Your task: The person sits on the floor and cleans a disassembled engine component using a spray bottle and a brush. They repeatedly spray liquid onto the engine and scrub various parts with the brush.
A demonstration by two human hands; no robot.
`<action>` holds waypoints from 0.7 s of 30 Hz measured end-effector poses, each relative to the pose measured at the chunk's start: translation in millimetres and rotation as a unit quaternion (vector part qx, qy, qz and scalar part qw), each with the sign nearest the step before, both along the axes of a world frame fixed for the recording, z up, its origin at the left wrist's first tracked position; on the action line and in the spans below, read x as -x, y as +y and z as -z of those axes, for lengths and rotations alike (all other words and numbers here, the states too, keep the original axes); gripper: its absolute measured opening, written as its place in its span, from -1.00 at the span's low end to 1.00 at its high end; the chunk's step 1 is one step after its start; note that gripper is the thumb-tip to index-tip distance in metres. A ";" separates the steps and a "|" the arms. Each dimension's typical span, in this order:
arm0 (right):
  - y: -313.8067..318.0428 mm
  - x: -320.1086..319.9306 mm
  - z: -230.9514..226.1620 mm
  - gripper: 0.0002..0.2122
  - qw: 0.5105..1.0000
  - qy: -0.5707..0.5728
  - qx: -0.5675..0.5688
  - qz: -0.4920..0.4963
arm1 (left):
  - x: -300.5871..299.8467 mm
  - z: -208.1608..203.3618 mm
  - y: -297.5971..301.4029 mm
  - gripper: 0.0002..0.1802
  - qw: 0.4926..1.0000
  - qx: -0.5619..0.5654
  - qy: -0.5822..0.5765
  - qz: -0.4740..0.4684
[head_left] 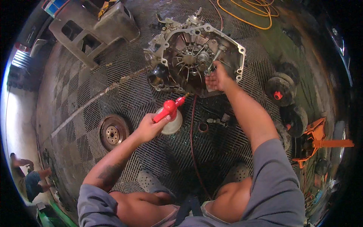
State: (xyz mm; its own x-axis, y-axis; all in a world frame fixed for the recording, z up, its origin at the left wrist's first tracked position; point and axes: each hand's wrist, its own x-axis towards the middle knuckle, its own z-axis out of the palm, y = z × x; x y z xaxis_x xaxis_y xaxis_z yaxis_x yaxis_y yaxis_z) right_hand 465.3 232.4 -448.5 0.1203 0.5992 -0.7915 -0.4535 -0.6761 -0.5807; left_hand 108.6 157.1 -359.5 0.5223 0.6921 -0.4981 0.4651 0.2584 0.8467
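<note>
My left hand (148, 128) is closed round the red head of a spray gun (170, 108), whose pale, translucent cup (171, 125) hangs beneath it. The gun's nozzle points toward the lower rim of a gearbox housing (165, 42), which lies with its open side facing me. Inside it are radial ribs and a central splined shaft (203, 57). My right hand (219, 80) reaches into the housing's lower right part, fingers stretched leftward and apart, thumb up. Close by its thumb is a metal lever (218, 53); whether they touch is hard to tell.
A flywheel (112, 133) lies on the ribbed mat at left, a small metal ring (203, 127) nearer the middle. A dark red hose (193, 143) runs between my feet. Grey step stool (102, 32), yellow hose (261, 15), weight plates (281, 90) and an orange stand (315, 138) surround the work.
</note>
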 end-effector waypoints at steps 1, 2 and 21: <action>-0.7 0.3 0.7 -0.29 0.999 -0.014 0.038 -0.001 | 0.0 -0.7 0.3 -0.49 1.000 -0.004 -0.014 0.002; 0.0 0.2 0.6 -0.28 1.000 0.001 0.006 -0.004 | -0.3 -1.2 0.5 -0.50 1.000 0.000 -0.016 0.002; 5.0 -3.8 -10.6 -0.30 1.000 0.027 -0.013 -0.003 | -4.9 -3.2 0.4 -0.57 0.999 0.026 -0.010 0.016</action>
State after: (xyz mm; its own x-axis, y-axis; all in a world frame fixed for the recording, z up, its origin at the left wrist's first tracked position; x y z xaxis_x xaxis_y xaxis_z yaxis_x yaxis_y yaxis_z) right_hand 469.1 237.4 -437.9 0.0735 0.6201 -0.7810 -0.4805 -0.6642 -0.5726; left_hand 113.4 157.5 -356.3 0.5548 0.6476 -0.5223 0.4568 0.2876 0.8418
